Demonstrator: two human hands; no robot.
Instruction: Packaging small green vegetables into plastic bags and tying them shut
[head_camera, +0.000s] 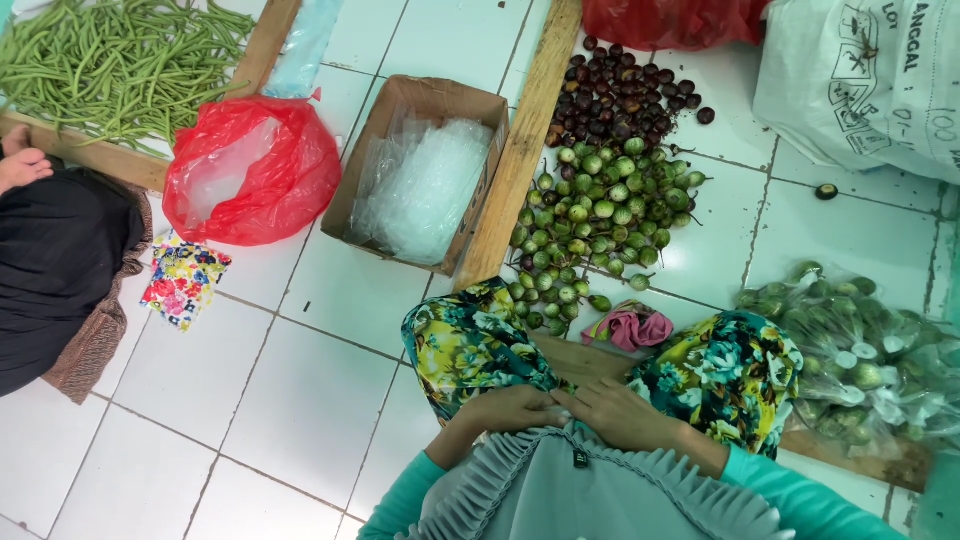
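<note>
Both my hands meet close to my body, at the top edge of a grey pleated cloth (600, 490) on my lap. My left hand (510, 408) rests on the cloth with its fingers bent onto the fabric. My right hand (620, 412) lies beside it, fingertips touching the left hand and pinching at the cloth's edge. My knees, in a green and yellow flowered garment (470, 345), frame the hands. Whether anything small is held between the fingers is hidden.
Ahead lie a pile of small round green eggplants (600, 220), dark purple fruits (625, 95), a pink cloth (630, 325), a wooden plank (520, 150), a cardboard box of clear bags (425, 170) and a red plastic bag (250, 170). Green beans (120, 60) top left; bagged eggplants (860, 360) right. Another person sits at left.
</note>
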